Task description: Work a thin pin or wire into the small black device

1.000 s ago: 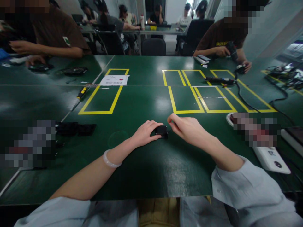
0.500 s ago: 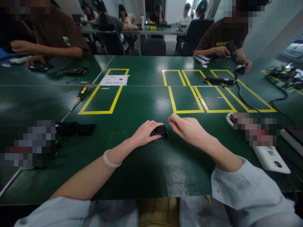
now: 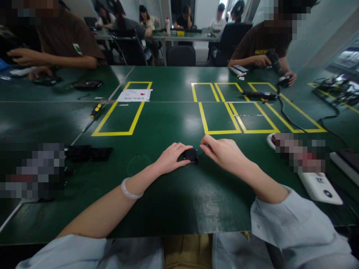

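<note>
R hand edged slightly right, away from small blk box, fingertips pinching thin dk strip; L hand clamps box btwn thumb + fingers on grn table

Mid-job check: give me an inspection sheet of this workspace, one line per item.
Surface: green table with yellow tape outlines.
Job's things: small black part on the table; a thin dark strand seems to run from its right side.
Clutter: white paper, yellow-and-black handled tool, black pieces at left; white object at right, partly pixelated.
Hands: left hand grips the part; right hand is pinched near the strand, hold unclear.
Cables: black cable among the right-hand outlines; tangle of cables far right.
Surroundings: co-workers seated opposite and behind.
</note>
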Tool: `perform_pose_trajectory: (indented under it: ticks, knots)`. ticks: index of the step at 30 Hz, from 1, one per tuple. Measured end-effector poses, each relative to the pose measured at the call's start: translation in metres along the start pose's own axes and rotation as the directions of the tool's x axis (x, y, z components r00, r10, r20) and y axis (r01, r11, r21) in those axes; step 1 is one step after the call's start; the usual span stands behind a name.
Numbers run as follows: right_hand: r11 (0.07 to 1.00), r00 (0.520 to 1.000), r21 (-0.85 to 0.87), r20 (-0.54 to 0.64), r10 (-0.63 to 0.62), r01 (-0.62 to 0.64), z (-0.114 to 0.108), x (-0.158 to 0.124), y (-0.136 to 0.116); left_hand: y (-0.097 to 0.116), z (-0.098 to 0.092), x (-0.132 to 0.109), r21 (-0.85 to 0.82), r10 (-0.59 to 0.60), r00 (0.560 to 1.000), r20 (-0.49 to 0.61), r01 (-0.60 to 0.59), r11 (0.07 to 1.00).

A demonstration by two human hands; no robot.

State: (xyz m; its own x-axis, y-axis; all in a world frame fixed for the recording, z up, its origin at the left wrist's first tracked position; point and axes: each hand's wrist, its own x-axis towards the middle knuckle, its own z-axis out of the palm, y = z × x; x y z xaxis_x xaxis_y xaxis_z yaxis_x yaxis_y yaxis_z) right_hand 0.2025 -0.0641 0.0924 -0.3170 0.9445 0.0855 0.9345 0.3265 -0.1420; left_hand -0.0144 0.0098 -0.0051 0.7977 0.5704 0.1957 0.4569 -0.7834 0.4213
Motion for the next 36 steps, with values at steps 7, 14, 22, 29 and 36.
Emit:
perform_pose_trajectory:
  ticks: [7,14,22,29,36]
  knots:
    - [0.994,0.997,0.072,0.008,-0.080,0.079,-0.0039,-0.0015,-0.0002,-0.0007,-0.0001,0.0001,-0.004,-0.002,1.000,-0.002,0.002,1.000]
    - [1.000,1.000,-0.002,-0.015,-0.025,0.025,-0.0027,0.0001,-0.0016,-0.0002,0.0000,0.0002,0.002,-0.004,1.000,-0.004,0.004,1.000]
    - [0.994,0.996,0.073,0.002,-0.084,0.084,-0.0032,0.0003,-0.0034,0.0002,0.0001,0.0003,-0.001,-0.007,1.000,0.002,0.007,1.000]
    - [0.997,0.998,0.051,-0.022,-0.062,0.063,-0.0022,0.0004,-0.0037,-0.0002,-0.0002,0.0007,0.024,0.008,1.000,0.007,-0.008,1.000]
    - [0.997,0.998,0.049,-0.007,-0.059,0.059,0.0000,0.0025,-0.0033,-0.0010,0.0006,0.0003,0.003,-0.002,1.000,0.005,0.002,1.000]
